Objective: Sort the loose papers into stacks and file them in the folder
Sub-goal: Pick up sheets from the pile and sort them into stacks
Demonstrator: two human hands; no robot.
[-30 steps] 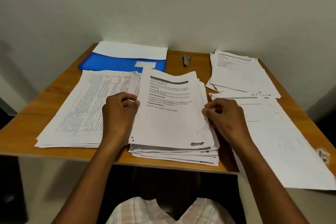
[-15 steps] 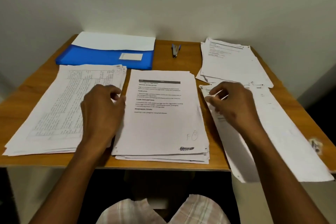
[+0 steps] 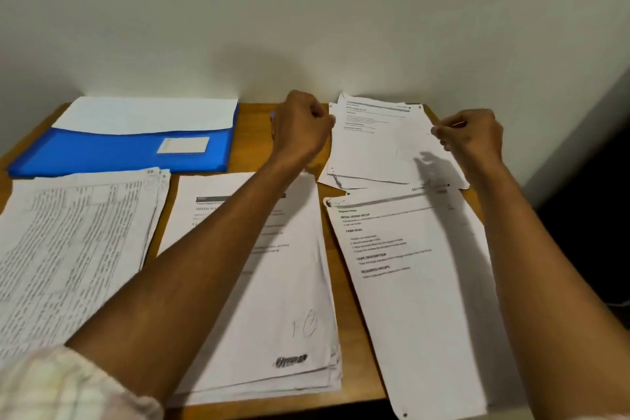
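At far right of the wooden table (image 3: 252,133): far-right paper stack (image 3: 381,150), untidy, long axis running near to far, lying between both hands. Left hand (image 3: 301,131) curled at its left edge, right hand (image 3: 472,136) pinching its right edge; whether the left actually grips paper cannot be told. Both equally near. Blue folder (image 3: 119,150) far left, well apart. Three other stacks nearer; plain wall behind

On the table (image 3: 250,133) I see the folder (image 3: 119,150) at back left, a table-printed stack (image 3: 75,242) before it, a middle stack (image 3: 272,283) to its right, a near-right stack (image 3: 426,300), and a far-right stack (image 3: 385,147) behind that, between my hands.
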